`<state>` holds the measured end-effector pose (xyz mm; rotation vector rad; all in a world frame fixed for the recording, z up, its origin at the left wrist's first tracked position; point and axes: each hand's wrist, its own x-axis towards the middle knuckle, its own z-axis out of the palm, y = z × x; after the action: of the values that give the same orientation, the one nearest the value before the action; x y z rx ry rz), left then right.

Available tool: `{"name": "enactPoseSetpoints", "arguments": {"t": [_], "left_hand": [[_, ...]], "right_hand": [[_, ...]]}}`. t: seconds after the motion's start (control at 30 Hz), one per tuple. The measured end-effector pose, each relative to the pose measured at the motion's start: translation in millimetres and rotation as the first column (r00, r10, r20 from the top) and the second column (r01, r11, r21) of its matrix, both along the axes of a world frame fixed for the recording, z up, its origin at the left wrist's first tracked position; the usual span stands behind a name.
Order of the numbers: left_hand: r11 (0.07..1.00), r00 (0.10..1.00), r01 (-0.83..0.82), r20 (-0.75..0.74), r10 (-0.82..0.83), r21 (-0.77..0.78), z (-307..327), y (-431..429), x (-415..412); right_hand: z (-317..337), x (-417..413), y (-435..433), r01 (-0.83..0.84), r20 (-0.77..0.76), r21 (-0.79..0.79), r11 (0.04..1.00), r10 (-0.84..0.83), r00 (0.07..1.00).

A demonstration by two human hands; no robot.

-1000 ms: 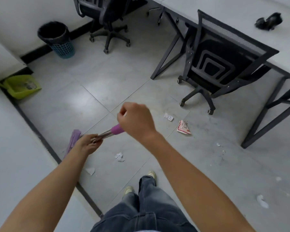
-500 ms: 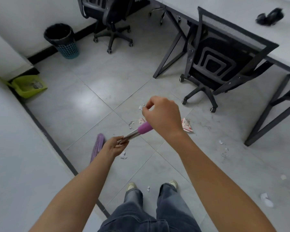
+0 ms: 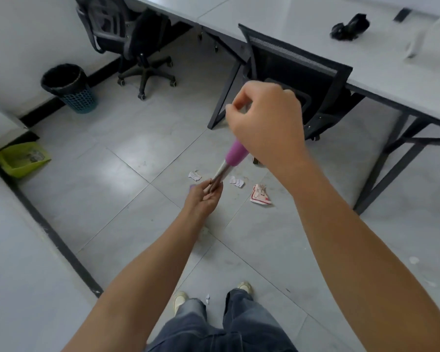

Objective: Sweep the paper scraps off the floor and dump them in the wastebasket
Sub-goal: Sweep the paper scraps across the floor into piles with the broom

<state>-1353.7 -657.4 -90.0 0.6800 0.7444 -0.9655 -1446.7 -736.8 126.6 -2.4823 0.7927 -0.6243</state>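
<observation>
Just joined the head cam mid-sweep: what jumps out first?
Mid-frame, the right hand grips the broom handle at its purple sleeve, the left hand lower on the metal. Paper scraps lie on the tiles beyond, one printed red. The wastebasket stands upper left by the wall, a green dustpan below it.

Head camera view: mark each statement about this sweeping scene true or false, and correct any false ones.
1. The left hand and the right hand both hold the broom handle. True.
2. The wastebasket lies tipped over. False: it stands upright on the floor.
3. The green dustpan sits on the floor. True.
4. The red-and-white scrap lies on the desk. False: it lies on the floor.
</observation>
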Motion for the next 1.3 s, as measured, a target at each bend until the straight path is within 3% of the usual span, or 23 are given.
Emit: {"name": "enactPoseSetpoints", "arguments": {"t": [0.2,0.5,0.63,0.77,0.87,0.97,1.03,1.17,1.3], "left_hand": [[0.992,0.992,0.124,0.01,-0.124,0.011,19,-26,-10],[0.954,0.972,0.221,0.033,-0.232,0.204,-35,-24,42],[0.901,0.94,0.304,0.058,-0.337,0.311,-61,-30,74],[0.83,0.893,0.422,-0.008,-0.451,0.366,-91,-37,111],[0.787,0.857,0.483,-0.022,-0.515,0.384,-105,-48,129],[0.691,0.781,0.575,-0.042,-0.623,0.439,-117,-55,135],[0.591,0.697,0.664,-0.093,-0.711,0.458,-120,-58,126],[0.429,0.551,0.77,-0.155,-0.82,0.471,-119,-71,96],[0.383,0.471,0.849,-0.193,-0.861,0.363,-96,-86,53]], "right_hand": [[0,-37,-30,0.105,0.011,0.051,0.993,-0.106,0.994],[-81,-39,-19,0.188,0.057,0.145,0.971,-0.198,0.978],[-111,-24,-19,0.222,-0.058,0.249,0.943,-0.215,0.975],[-135,-2,-10,0.305,-0.12,0.338,0.89,-0.281,0.952],[-150,18,-5,0.296,-0.214,0.412,0.862,-0.224,0.951],[-158,31,-1,0.282,-0.363,0.519,0.807,-0.091,0.927],[-158,27,-1,0.339,-0.423,0.571,0.748,-0.086,0.902],[-152,-3,-8,0.519,-0.639,0.525,0.675,-0.09,0.764],[-133,-25,-20,0.458,-0.875,0.248,0.854,-0.006,0.485]]}}
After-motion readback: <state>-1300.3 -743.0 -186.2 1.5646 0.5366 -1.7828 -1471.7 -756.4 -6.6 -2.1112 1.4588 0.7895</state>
